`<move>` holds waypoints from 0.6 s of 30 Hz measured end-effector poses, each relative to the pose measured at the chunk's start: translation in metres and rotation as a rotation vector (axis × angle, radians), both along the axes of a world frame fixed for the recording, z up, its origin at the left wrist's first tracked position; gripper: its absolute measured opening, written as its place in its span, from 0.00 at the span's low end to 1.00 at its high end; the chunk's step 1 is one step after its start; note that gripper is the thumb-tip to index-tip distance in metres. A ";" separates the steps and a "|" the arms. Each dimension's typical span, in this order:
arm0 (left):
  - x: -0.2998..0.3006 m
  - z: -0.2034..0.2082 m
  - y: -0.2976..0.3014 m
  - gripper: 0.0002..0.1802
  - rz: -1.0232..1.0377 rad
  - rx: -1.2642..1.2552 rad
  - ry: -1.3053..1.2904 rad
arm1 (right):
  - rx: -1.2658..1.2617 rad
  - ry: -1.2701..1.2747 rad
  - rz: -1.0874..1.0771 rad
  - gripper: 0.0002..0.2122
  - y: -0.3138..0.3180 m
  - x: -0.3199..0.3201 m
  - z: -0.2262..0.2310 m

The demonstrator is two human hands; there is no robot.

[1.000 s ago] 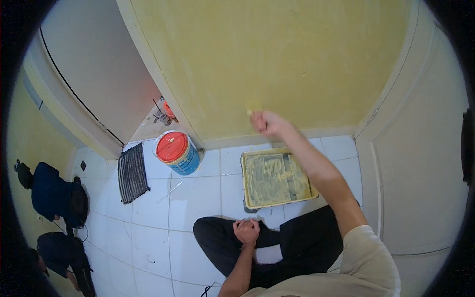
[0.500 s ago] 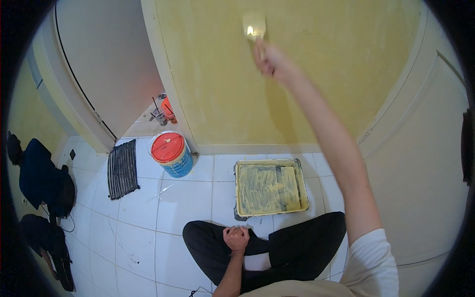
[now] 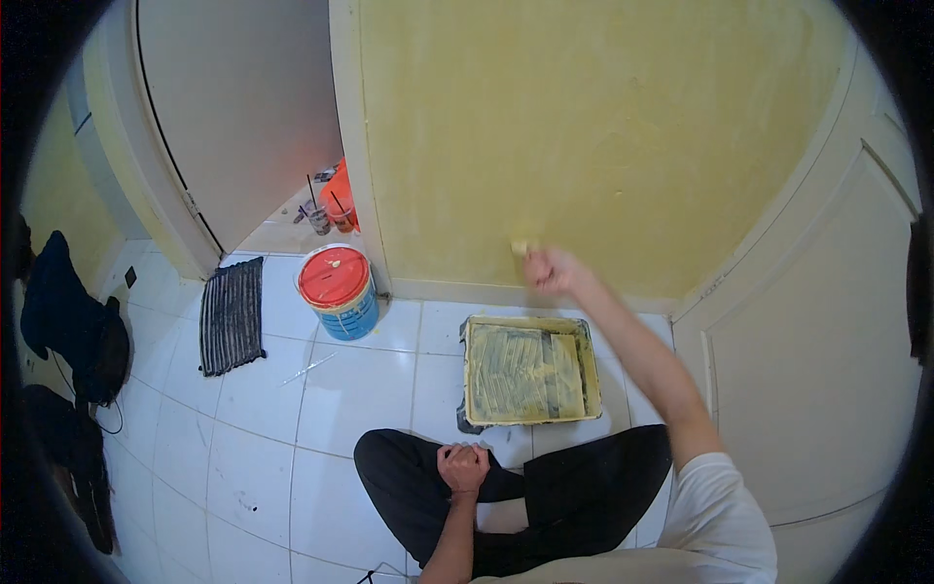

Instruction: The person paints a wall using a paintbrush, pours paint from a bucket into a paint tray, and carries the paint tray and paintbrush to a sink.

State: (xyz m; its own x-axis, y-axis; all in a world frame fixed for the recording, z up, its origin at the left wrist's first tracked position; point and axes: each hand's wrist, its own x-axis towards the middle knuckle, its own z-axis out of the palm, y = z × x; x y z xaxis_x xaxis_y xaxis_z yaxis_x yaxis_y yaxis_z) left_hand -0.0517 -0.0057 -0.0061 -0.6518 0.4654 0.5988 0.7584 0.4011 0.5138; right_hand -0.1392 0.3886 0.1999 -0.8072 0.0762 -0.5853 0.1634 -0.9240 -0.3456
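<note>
**Right hand point(image 3: 551, 272) holding paintbrush point(image 3: 520, 248) low against yellow wall point(image 3: 584, 127)**

The paintbrush is sitting just above the skirting, slightly blurred, with the right hand's fingers closing around its handle. The paint tray point(image 3: 530, 419) is standing on the floor between wall and crossed legs point(image 3: 598, 487), lying under the reaching arm's path. The left hand point(image 3: 464, 469) is resting on the left leg, fingers curling in; whether it is holding anything, I cannot tell. Farther left, a bucket point(image 3: 341, 297) is standing beside the door frame point(image 3: 355, 146), then a dark striped mat point(image 3: 233, 316).

The tray is carrying yellow paint smeared over its dark bed. A red lid is covering the bucket, hiding its contents. Beyond, two clear cups point(image 3: 318, 220) are holding straws and dark drink.

Half a second ago the brush was reaching much higher; now it is sitting low.
</note>
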 end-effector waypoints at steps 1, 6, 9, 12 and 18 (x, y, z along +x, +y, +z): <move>-0.003 -0.003 -0.005 0.14 0.010 -0.014 -0.008 | -0.202 0.066 0.030 0.15 -0.012 -0.008 0.055; -0.004 -0.004 0.006 0.14 -0.002 0.017 0.031 | 0.083 0.690 0.279 0.13 -0.012 0.011 0.284; -0.005 -0.007 0.001 0.13 0.007 -0.010 0.011 | 0.531 0.806 0.148 0.15 -0.039 0.006 0.319; -0.004 -0.005 0.002 0.14 0.023 -0.051 0.017 | 0.825 0.774 -0.006 0.15 -0.035 -0.001 0.300; 0.001 0.000 0.006 0.15 0.000 0.000 0.029 | 0.585 0.198 0.041 0.18 0.004 0.023 0.061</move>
State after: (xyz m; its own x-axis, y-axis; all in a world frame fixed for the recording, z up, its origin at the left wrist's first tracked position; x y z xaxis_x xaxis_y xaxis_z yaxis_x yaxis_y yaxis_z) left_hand -0.0511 0.0003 -0.0058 -0.6342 0.4649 0.6178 0.7729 0.4011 0.4917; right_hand -0.1162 0.3922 0.2609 -0.9052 0.3059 -0.2951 0.0759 -0.5669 -0.8203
